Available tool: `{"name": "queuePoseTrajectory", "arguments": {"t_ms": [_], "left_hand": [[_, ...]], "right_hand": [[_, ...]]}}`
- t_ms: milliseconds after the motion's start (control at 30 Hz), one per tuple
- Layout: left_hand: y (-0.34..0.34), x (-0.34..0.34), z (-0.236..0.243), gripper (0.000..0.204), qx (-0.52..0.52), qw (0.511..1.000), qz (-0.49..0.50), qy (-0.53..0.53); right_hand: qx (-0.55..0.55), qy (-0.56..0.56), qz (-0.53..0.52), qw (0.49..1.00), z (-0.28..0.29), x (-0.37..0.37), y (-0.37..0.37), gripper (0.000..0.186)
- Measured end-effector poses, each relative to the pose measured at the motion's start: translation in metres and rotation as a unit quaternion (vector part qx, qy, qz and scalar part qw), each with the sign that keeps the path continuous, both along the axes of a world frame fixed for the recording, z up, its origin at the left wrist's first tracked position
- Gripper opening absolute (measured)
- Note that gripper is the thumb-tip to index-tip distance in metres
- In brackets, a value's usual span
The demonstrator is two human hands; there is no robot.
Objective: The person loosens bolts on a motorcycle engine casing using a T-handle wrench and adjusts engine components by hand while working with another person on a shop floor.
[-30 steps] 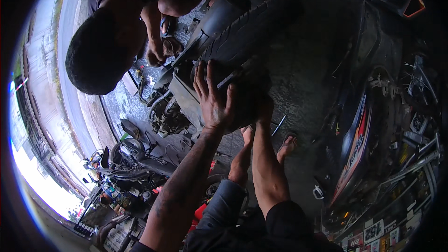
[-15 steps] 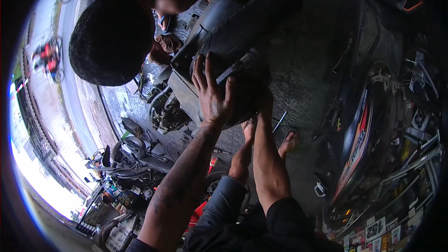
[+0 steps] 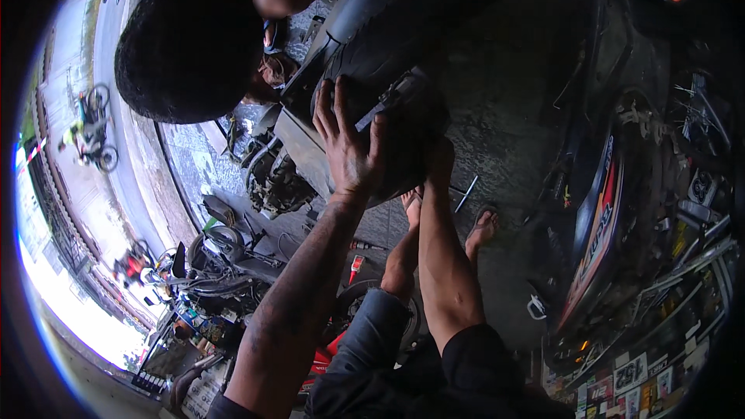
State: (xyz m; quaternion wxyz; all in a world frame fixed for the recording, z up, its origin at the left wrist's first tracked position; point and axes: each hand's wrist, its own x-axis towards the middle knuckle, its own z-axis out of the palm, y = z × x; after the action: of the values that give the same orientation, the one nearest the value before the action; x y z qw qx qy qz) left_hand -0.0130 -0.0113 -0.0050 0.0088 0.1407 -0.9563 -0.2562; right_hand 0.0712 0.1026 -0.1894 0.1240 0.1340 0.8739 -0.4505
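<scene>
Two changes only since a second ago, both away from the hands. At 9 o'clock, a rider on a bicycle [image 3: 93, 136] now out on the pale road, absent from that spot before. At 11 o'clock, the dark-haired head of a co-worker [image 3: 194, 46] bent lower and closer, now covering more of the scooter parts below it.

Just left of centre, no shift: left hand [image 3: 349, 147] still pressed flat on the black rubber tyre of the upturned wheel [image 3: 403, 39], fingers [image 3: 326, 109] splayed wide, closed around nothing, tips against a grey metal bracket [image 3: 388, 105]. Tyre itself at 12 o'clock, same place, leaning beside the grey exhaust can [image 3: 365, 0].

Right of that, right hand [image 3: 438, 157] reaching up behind the tyre's lower edge, mostly hidden; cannot tell whether gripping or merely bracing. So, by the look of it, the wheel kept steady while the co-worker leans in.

Further right, bare feet [image 3: 481, 229] on the concrete floor [image 3: 512, 109]; at 3 o'clock, a parked motorcycle with red, white and blue fairing [image 3: 597, 225].
</scene>
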Motion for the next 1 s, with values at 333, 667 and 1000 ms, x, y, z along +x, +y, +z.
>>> {"name": "queuePoseTrajectory", "arguments": {"t_ms": [333,667,1000], "left_hand": [[0.005,-0.001,0.0,0.064,0.0,1.0,-0.013,0.011],[0.004,0.003,-0.011,0.061,-0.028,0.998,-0.023,0.059],[-0.032,0.015,-0.025,0.036,-0.204,0.952,-0.162,0.158]], "right_hand": [[0.087,-0.102,0.057,0.989,-0.036,-0.008,0.003,0.028],[0.095,-0.037,-0.016,0.995,-0.018,0.14,0.104,0.032],[-0.026,-0.239,-0.088,0.967,0.037,0.23,0.195,0.035]]}}
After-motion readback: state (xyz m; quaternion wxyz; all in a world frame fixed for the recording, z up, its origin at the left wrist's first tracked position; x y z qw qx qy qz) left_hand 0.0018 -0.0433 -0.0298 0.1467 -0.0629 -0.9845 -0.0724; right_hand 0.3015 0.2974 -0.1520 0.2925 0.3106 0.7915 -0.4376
